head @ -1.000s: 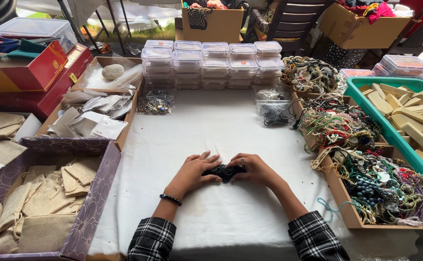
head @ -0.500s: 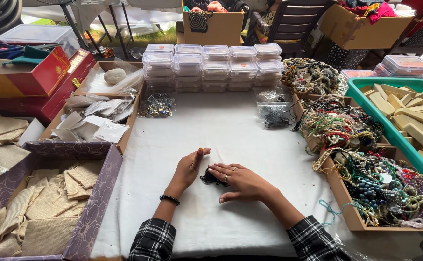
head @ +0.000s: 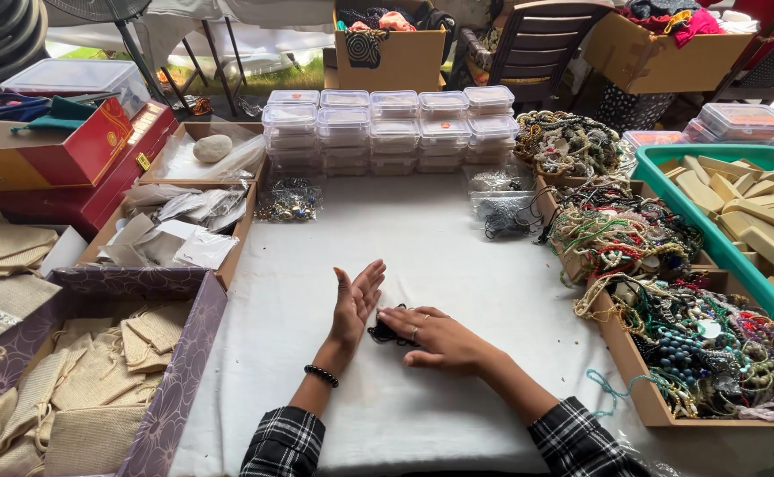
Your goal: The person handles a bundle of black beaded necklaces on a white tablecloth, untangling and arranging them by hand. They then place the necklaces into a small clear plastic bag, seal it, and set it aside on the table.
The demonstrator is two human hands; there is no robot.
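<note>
The fingers of the right hand (head: pixel 440 340) are stretched out and lie nearly flat, and their tips press on a small dark bundle of beads or cord (head: pixel 385 333) on the white tablecloth (head: pixel 422 256). They do not close around it; they only rest on its right edge. The left hand (head: pixel 354 303) stands on its side just left of the bundle, palm turned toward it, fingers open and pointing up and away from the person. Whether this palm touches the bundle I cannot tell. So the bundle sits between both hands, a little nearer the right fingertips, and it is too small and crumpled to show a clear long axis.

Further out, stacked clear plastic boxes (head: pixel 391 128) stand at the far end of the table. On the right, wooden trays hold heaps of coloured bead strings (head: pixel 696 344). On the left, a purple patterned box (head: pixel 184 353) holds small burlap pouches (head: pixel 95 380).
</note>
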